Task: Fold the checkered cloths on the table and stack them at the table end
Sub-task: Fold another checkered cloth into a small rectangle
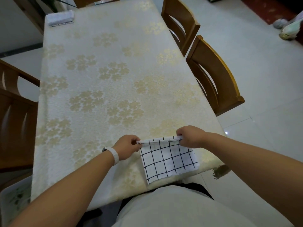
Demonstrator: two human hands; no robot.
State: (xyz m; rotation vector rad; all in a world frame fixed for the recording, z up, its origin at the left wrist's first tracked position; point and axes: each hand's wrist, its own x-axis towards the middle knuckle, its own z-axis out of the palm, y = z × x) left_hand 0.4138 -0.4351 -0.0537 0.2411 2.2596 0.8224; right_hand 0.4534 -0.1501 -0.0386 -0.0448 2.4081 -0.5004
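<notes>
My L hand [127, 143] & R hand [190, 136] each pinch a far corner of checkered cloth [168, 159]; fold underway. Prob. folded stack [60, 18] at far table [106, 63] end; transfer pending.

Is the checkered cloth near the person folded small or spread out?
Spread out: the checkered cloth lies open on the table; the left hand and right hand pinch its far corners.

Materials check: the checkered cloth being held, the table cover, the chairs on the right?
The checkered cloth: thin woven fabric, matte; it rolls softly where the left hand and right hand pinch its far edge. The table cover: embossed fabric or vinyl, cream with pale gold flowers; can't tell which. The chairs: brown wood, smooth semi-gloss, light catching the edges.
</notes>
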